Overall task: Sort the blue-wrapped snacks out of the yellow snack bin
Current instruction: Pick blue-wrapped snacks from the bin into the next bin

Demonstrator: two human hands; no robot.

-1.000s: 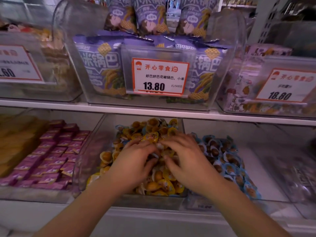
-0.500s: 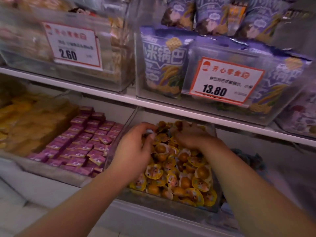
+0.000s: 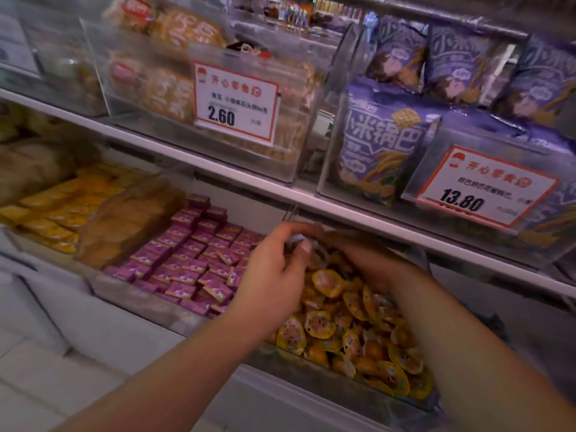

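My left hand point(image 3: 274, 275) is raised over the far left corner of the yellow snack bin point(image 3: 311, 374), fingers curled with the thumb pressed toward them, pinching a small pale bluish packet point(image 3: 294, 241) that I take for a blue-wrapped snack; it is blurred, so I cannot be sure of its colour. My right hand point(image 3: 371, 263) reaches deep into the far end of the same bin, under the shelf edge point(image 3: 343, 213). Its fingers are smeared by motion and half hidden behind my left hand, so I cannot tell whether they are open or holding anything.

The bin is a clear box on the lower shelf, heaped with yellow-wrapped snacks point(image 3: 352, 335); its near wall runs below my wrists. To the right of it, past my right forearm, the next compartment is dark and I cannot make out what lies in it.

Just left of the bin sits a clear tray of purple packets point(image 3: 193, 260) in rows, and farther left are yellow flat packs point(image 3: 56, 213) and pale round pieces point(image 3: 124, 219).

On the upper shelf, a clear box at left holds orange bags, with a price tag reading 2.60 point(image 3: 235, 102) on its front. To the right, a box holds purple bags point(image 3: 380, 141) with a tag reading 13.80 point(image 3: 483, 185)
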